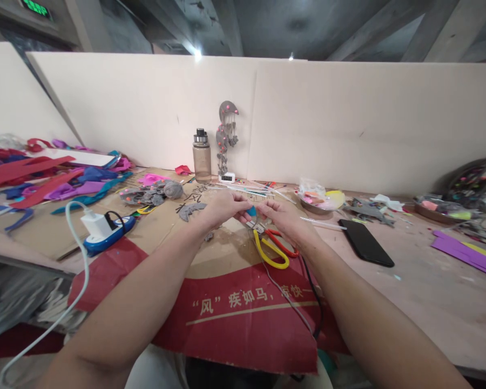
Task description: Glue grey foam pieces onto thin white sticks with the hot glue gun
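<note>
My left hand (pixel 231 207) and my right hand (pixel 276 214) meet over the cardboard, both with fingers pinched together. A small blue piece (pixel 251 211) shows at the left fingertips; whether it is held or worn on a finger is unclear. A thin grey cord (pixel 270 276) rises from the front edge toward the fingertips, and its upper end is hidden there. Just below the hands lie scissors (pixel 272 249) with one yellow and one red handle. To the left of my left hand is a grey crescent-shaped felt piece (pixel 191 211).
A bottle (pixel 203 162) and a hanging grey moon ornament (pixel 227 129) stand by the white partition (pixel 348 119). A black phone (pixel 365 243) lies right, near a bowl of bits (pixel 319 204). Left are a blue power strip (pixel 109 237), grey yarn (pixel 173 189) and coloured felt strips (pixel 60 183).
</note>
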A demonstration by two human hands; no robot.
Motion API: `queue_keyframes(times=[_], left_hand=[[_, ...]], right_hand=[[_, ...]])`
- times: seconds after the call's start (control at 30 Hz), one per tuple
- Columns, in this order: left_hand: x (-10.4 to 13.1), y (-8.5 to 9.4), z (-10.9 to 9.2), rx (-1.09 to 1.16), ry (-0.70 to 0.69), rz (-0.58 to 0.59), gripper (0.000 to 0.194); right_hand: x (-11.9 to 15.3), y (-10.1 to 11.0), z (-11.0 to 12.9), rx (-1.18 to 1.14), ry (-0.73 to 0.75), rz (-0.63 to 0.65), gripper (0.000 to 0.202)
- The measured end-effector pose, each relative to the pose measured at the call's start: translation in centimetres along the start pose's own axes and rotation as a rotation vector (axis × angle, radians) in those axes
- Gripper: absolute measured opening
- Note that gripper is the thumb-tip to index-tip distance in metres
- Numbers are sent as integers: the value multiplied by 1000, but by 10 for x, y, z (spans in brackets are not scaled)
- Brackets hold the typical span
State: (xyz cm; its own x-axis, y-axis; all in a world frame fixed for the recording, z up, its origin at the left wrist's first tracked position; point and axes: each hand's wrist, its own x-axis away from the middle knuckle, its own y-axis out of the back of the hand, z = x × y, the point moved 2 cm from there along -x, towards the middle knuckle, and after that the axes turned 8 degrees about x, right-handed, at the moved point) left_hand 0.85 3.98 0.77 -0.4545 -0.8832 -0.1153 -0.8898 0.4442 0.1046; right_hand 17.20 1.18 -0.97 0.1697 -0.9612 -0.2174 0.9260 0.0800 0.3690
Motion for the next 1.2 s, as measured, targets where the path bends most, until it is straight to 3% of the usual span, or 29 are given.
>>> queue_keyframes(times=[0.4, 0.6, 0.8, 1.0, 1.2], left_hand=[[2, -6, 1, 23, 33, 5, 12], [1, -3, 0, 72, 69, 17, 12], [0, -3, 1, 13, 27, -62, 13], [3, -7, 1, -28, 12, -49, 14], [-1, -2, 4, 126, 50, 124, 23]], right_hand=[[1, -3, 3, 194, 23, -5, 29], [2, -5, -1, 75, -1, 36, 33], [3, -3, 5, 133, 30, -27, 33], [4, -5, 5, 41, -19, -11, 29], [3, -3, 1, -22, 1, -31, 27]])
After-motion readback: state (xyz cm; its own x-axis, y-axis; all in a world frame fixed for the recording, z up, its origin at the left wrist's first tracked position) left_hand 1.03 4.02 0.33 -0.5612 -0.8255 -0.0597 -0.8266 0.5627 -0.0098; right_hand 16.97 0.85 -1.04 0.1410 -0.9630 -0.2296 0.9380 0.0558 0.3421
